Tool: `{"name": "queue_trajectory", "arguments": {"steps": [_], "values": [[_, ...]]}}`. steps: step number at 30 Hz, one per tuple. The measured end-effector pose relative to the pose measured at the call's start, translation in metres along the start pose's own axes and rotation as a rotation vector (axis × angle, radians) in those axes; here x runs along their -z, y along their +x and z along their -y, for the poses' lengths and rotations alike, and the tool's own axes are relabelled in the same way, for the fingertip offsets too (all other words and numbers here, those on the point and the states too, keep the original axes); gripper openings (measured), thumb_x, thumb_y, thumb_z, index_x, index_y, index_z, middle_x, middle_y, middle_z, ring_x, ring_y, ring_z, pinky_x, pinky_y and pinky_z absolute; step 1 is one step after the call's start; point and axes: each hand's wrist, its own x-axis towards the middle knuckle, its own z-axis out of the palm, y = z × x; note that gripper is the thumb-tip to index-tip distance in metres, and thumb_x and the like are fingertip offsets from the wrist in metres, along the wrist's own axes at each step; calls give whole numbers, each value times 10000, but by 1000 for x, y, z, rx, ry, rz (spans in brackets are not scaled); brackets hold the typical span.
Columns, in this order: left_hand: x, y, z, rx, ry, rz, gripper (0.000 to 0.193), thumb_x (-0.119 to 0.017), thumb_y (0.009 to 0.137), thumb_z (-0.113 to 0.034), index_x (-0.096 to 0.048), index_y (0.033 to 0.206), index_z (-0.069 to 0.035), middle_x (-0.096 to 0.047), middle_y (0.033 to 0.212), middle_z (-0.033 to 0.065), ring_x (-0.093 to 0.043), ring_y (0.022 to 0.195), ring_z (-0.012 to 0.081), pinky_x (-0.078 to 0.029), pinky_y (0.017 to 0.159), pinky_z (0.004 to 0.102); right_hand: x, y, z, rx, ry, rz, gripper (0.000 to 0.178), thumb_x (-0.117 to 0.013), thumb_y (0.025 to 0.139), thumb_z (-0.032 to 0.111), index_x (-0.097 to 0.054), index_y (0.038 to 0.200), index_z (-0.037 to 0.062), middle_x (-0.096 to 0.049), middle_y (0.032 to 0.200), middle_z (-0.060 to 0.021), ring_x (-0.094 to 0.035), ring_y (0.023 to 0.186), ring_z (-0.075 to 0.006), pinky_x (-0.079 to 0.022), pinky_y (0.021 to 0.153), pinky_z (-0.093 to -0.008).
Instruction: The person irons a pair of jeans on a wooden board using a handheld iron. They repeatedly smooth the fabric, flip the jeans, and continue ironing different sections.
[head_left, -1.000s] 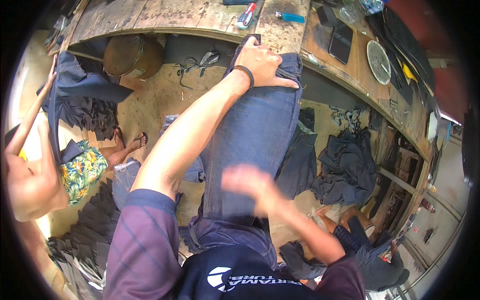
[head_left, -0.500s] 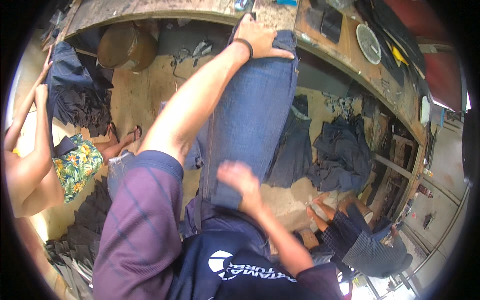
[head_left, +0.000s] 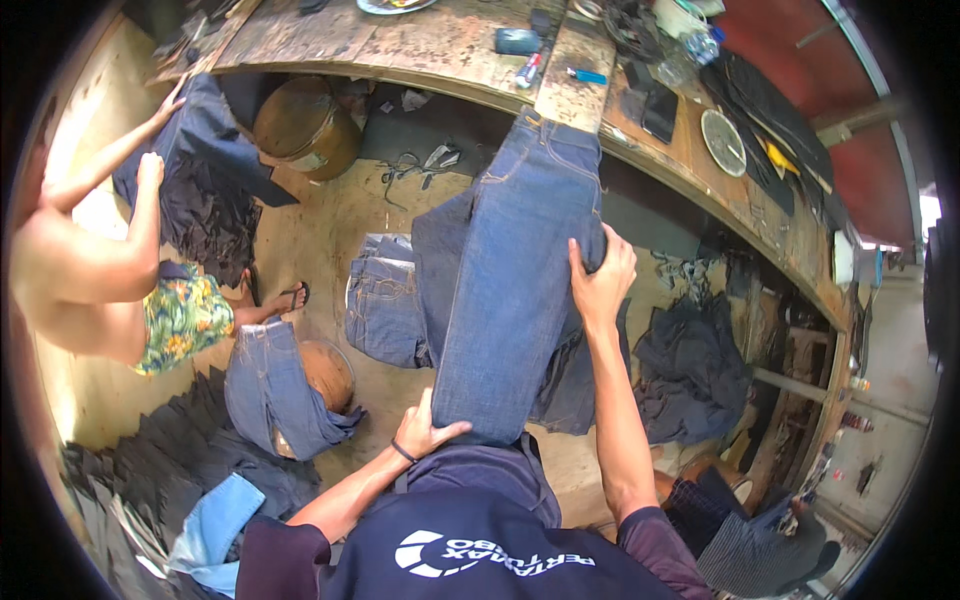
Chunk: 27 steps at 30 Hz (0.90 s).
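Observation:
A pair of blue jeans (head_left: 515,270) lies stretched lengthwise before me, its waist end on a narrow wooden board (head_left: 575,95) at the bench and its other end close to my body. My left hand (head_left: 428,430) holds the near end at its left corner, thumb on top and the fingers partly hidden. On the right edge, about midway along, my right hand (head_left: 605,275) grips the denim between thumb and fingers. Part of the fabric hangs off to the left of the board.
A curved wooden workbench (head_left: 400,50) runs across the far side, bearing a phone (head_left: 658,112), a round dish (head_left: 722,143) and a blue lighter (head_left: 587,76). At left a person (head_left: 110,270) handles dark denim. Folded jeans (head_left: 385,310) and dark garment piles (head_left: 690,365) lie around.
My left hand has come from the far waist end back to the near end. My right hand has moved from the near part forward to the right edge. The waist end is now uncovered.

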Motion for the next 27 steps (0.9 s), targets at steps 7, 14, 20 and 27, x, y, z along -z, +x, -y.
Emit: {"name": "queue_trajectory", "arguments": {"steps": [7, 14, 20, 27], "values": [[38, -20, 62, 39, 551, 297, 744, -882, 815, -698, -731, 1266, -125, -798, 1027, 182, -779, 1043, 378, -607, 890, 518, 31, -51, 45, -103, 157, 89, 613, -848, 992, 244, -574, 1479, -6, -608, 1375, -258, -570, 1315, -443, -465, 1130, -530], [80, 76, -42, -228, 268, -448, 783, -866, 923, -434, -574, 1516, -15, -592, 1515, 269, -559, 1436, 444, -456, 1216, 523, 63, -61, 3, -132, 360, 58, 536, -799, 1009, 137, -590, 1471, -39, -648, 1361, -251, -651, 1234, -430, -500, 1107, -498], [-10, 75, -93, 158, 229, -218, 810, -666, 1073, -459, -357, 1673, -11, -606, 1455, 351, -681, 1206, 571, -543, 1071, 585, 39, 23, 23, 169, -93, 107, 745, -930, 838, 244, -596, 1488, 99, -627, 1392, -212, -508, 1437, -442, -333, 1251, -679], [73, -59, 81, 236, 403, -141, 435, -683, 1083, -325, -662, 1380, -9, -724, 1229, 254, -694, 1176, 443, -553, 1052, 495, 6, -126, 154, 398, 243, 219, 897, -882, 627, 104, -651, 1490, 187, -581, 1350, -168, -400, 1545, -540, -193, 1243, -862]]}}
